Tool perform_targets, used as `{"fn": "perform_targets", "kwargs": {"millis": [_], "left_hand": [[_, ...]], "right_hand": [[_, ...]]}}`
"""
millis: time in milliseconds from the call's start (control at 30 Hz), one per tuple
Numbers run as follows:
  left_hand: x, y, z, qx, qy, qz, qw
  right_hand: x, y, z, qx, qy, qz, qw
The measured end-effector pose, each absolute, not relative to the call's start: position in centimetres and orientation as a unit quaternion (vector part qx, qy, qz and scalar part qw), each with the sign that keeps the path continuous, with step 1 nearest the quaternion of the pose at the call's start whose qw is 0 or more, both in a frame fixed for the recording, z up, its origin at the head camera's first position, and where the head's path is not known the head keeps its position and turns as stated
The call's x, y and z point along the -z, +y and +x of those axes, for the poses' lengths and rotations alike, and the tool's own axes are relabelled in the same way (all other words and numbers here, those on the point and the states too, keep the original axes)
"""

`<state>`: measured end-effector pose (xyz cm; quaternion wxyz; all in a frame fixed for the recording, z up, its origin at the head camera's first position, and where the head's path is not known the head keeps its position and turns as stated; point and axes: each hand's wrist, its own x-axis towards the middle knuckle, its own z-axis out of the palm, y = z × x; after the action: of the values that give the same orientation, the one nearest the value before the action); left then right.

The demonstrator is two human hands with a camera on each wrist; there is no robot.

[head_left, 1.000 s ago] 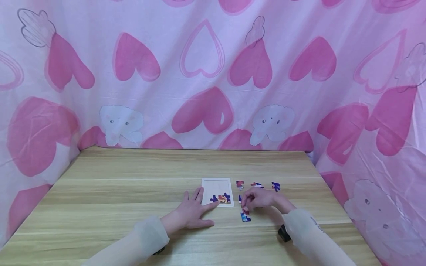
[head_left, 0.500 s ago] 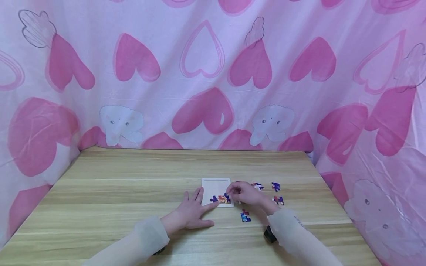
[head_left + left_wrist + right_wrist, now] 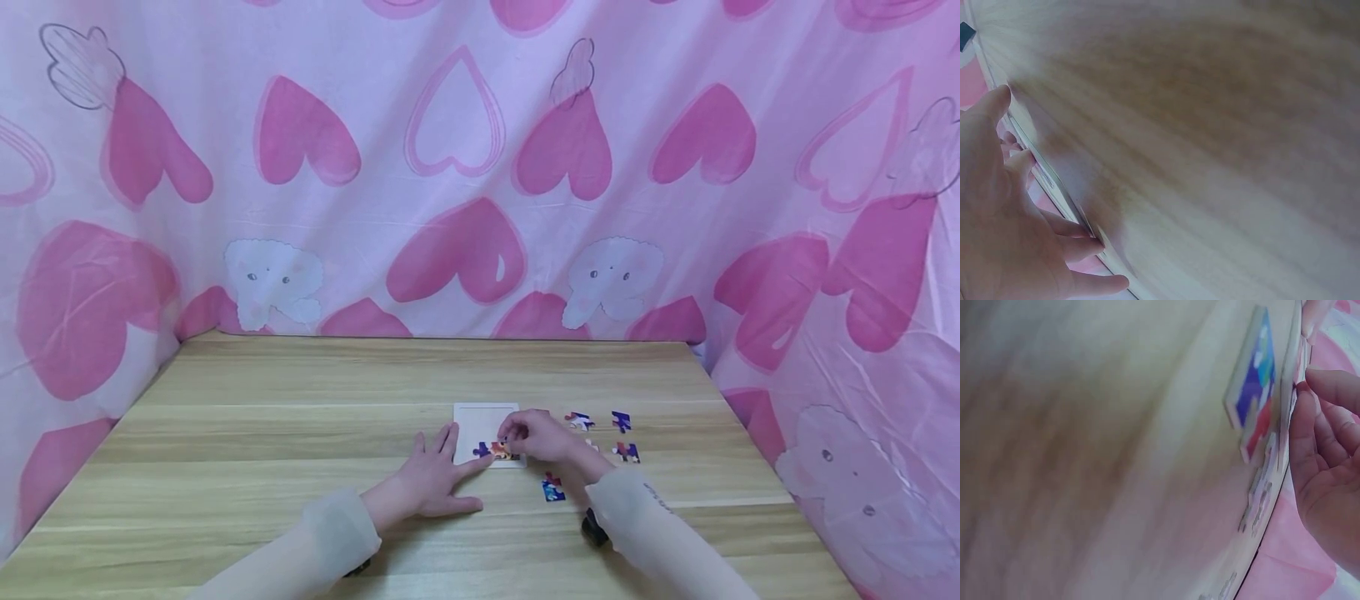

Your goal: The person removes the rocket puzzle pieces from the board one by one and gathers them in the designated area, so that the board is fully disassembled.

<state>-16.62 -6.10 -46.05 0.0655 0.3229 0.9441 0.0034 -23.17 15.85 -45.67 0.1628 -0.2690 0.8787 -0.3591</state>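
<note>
A white puzzle tray (image 3: 470, 421) lies flat on the table. Joined jigsaw pieces (image 3: 483, 450) with purple and orange print lie along its near edge. My left hand (image 3: 429, 479) has its fingers spread, resting at the tray's left side and near corner, the index fingertip by the joined pieces. Over the tray's right side, my right hand (image 3: 543, 435) pinches a puzzle piece (image 3: 1302, 386) between thumb and index finger. Only a small reddish bit of that piece shows in the right wrist view. The right hand hides part of the tray and some pieces behind it.
Right of the tray lie several loose puzzle pieces: one blue and red piece (image 3: 553, 487) in front, others such as a purple piece (image 3: 621, 421) and a red-purple piece (image 3: 627, 452) farther right. A pink heart-print curtain (image 3: 457, 250) borders the wooden table (image 3: 300, 392).
My right hand has moved left from the loose pieces to the tray's right side with a piece between its fingers. A loose piece at the right is uncovered. The left hand stays put.
</note>
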Motion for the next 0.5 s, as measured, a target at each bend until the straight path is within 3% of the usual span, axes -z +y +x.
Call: {"fn": "perform_targets", "kwargs": {"millis": [500], "left_hand": [[46.25,-6.4,-16.69,-0.02,0.942,0.326,0.073]], "right_hand": [[45.67,15.36,-23.07,0.353,0.884,-0.252,0.176]]}}
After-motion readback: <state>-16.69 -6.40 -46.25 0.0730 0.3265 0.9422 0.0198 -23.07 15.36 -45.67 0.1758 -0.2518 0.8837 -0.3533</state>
